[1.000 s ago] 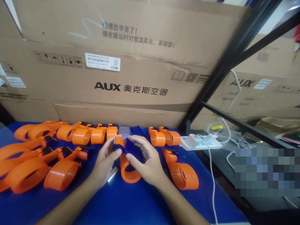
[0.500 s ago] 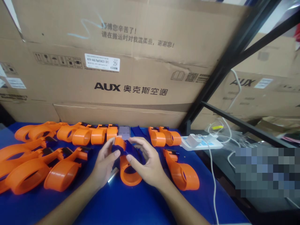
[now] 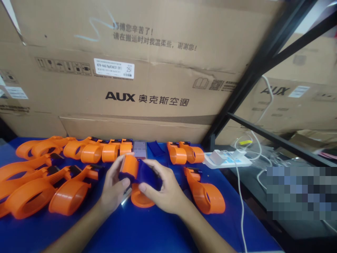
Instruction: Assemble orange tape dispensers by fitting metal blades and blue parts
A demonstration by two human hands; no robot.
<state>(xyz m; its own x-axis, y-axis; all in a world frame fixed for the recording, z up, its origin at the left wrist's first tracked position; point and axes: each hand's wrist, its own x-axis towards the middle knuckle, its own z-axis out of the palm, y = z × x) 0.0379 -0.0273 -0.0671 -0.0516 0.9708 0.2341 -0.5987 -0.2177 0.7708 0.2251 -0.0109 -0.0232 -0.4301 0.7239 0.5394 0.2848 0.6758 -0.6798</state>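
Between my hands is an orange, rounded plastic part with dark blue edges (image 3: 130, 166). My left hand (image 3: 112, 188) is closed around its left side, thumb in front. A dark blue plastic piece (image 3: 147, 175) meets its right side, and my right hand (image 3: 167, 184) grips this piece between thumb and fingers. Below them shows the orange ring of a tape dispenser (image 3: 140, 199); its upper part is hidden, and I cannot tell whether it joins the held parts. A shiny metal strip (image 3: 126, 196) lies beside my left hand.
Several orange tape dispensers (image 3: 70, 197) lie along the left and back of the blue table (image 3: 126, 235). Another tape dispenser (image 3: 210, 198) lies at right. Behind my hands are a phone (image 3: 140, 149) and a flat blue piece (image 3: 156, 148). A white power strip (image 3: 229, 160) trails cables. Large cartons (image 3: 147, 73) stand behind.
The orange part and the blue piece have tilted and come closer, showing more of their surfaces. My hands have shifted slightly left. The orange ring below is more covered.
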